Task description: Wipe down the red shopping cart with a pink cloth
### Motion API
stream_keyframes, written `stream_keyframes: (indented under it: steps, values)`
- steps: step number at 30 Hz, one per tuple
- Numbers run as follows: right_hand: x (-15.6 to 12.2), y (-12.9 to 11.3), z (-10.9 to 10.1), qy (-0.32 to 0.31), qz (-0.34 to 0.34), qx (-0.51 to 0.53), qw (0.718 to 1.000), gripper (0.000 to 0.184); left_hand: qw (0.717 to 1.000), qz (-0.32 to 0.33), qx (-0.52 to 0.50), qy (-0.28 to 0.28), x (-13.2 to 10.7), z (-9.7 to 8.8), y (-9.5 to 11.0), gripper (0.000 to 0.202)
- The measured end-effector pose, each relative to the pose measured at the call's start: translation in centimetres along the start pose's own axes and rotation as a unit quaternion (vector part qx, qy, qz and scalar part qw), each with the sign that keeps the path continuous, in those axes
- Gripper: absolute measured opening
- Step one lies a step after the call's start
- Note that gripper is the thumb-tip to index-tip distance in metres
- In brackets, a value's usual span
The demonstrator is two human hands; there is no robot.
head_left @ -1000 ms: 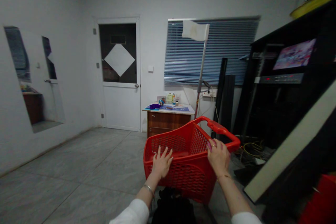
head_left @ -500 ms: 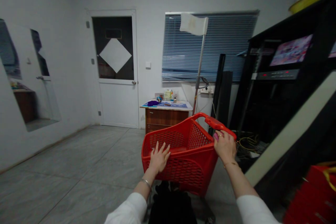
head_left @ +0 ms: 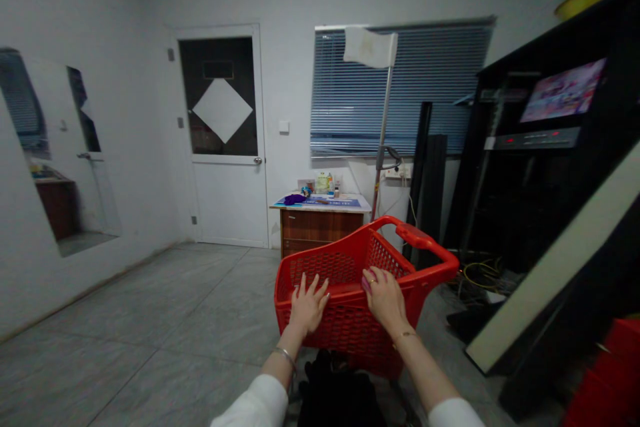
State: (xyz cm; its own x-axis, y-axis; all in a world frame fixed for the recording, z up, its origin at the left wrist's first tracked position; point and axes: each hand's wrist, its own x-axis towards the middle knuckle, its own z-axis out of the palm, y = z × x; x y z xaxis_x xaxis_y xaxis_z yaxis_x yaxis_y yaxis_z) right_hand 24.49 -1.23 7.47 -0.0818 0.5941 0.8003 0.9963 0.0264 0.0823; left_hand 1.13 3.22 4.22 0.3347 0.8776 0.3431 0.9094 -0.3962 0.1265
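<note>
A red plastic shopping basket point(head_left: 350, 260) with a mesh wall and a raised handle point(head_left: 425, 243) stands tilted in front of me, over a black bag or stand point(head_left: 340, 393). My left hand point(head_left: 309, 303) rests on the basket's near rim, fingers stretched out and spread. My right hand point(head_left: 384, 295) lies on the same near rim further right, fingers curled over the edge. Both sleeves are white, and each wrist wears a thin bracelet.
A small wooden cabinet point(head_left: 320, 223) with bottles and papers stands by the far wall, beside a white door point(head_left: 225, 140). A pole with a white flag point(head_left: 383, 133) stands before the window blinds point(head_left: 400, 90). A black rack with a screen point(head_left: 560, 147) fills the right. Cables point(head_left: 480, 277) lie on the floor.
My right hand has left the basket's raised handle and come down left onto the near rim. The left hand stays on the rim. The basket has swung slightly.
</note>
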Motion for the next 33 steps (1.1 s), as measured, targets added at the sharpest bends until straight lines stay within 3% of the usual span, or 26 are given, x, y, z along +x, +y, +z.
stream_keyframes:
  steps: [5,7,10,15,18,21,24,28,30,33]
  values:
    - [2.1,9.8,-2.0,0.054,0.1,-0.057,0.992,0.032,1.0,0.002,-0.005,0.013,0.2,0.6,0.1,0.049]
    - [2.5,11.5,-2.5,0.075,0.138,-0.071,0.985,0.031,1.0,0.0,-0.011,0.016,0.4,0.8,0.4,0.049]
    - [2.0,9.2,-2.1,0.075,0.135,-0.075,0.985,0.03,1.0,-0.009,-0.015,0.016,0.5,1.0,0.8,0.049]
    - [-0.6,-0.9,0.2,0.035,0.045,-0.02,0.998,0.034,1.0,-0.012,-0.013,0.017,0.4,0.7,0.7,0.049]
    - [-1.2,-3.9,0.8,0.011,0.024,0.023,0.999,0.035,1.0,-0.004,-0.009,0.011,0.2,0.3,0.3,0.049]
    - [-0.4,-1.8,0.1,-0.008,0.011,0.027,1.0,0.034,1.0,0.0,-0.004,0.008,0.1,0.2,-0.1,0.049]
    - [0.9,3.9,-1.2,0.006,0.036,-0.012,0.999,0.034,1.0,0.002,-0.009,0.011,0.2,0.3,-0.2,0.049]
    - [2.2,10.7,-2.4,0.067,0.137,-0.062,0.986,0.033,1.0,0.003,-0.013,0.017,0.3,0.5,0.3,0.048]
    - [2.4,11.3,-2.4,0.081,0.16,-0.07,0.981,0.033,1.0,-0.003,-0.013,0.016,0.3,0.4,0.7,0.048]
    - [1.7,8.1,-1.5,0.073,0.135,-0.064,0.986,0.032,1.0,-0.015,-0.016,0.016,0.3,0.2,1.0,0.048]
